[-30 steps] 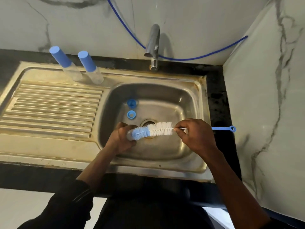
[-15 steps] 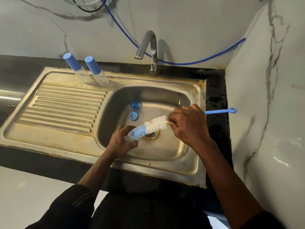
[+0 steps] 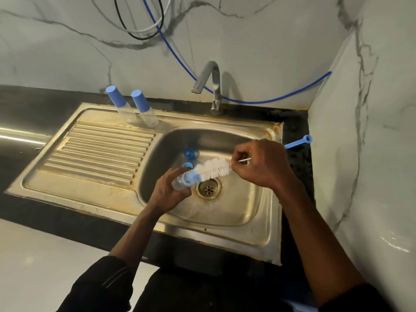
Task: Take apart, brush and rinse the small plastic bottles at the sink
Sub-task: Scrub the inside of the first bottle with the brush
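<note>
A single wide-angle camera, worn on the person's head, is looking forward and steeply down, facing the grey-veined white marble back wall (image 3: 67,52). It is hovering close above the rectangular stainless-steel sink basin (image 3: 243,212), which is filling mid-frame, with the ribbed steel draining board (image 3: 99,152) lying left and the curved chrome tap (image 3: 212,82) standing top centre.

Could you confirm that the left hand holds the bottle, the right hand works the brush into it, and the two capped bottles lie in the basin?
Not quite: the head view shows the two capped bottles standing on the drainboard, left of the basin. The rest is right.
</note>
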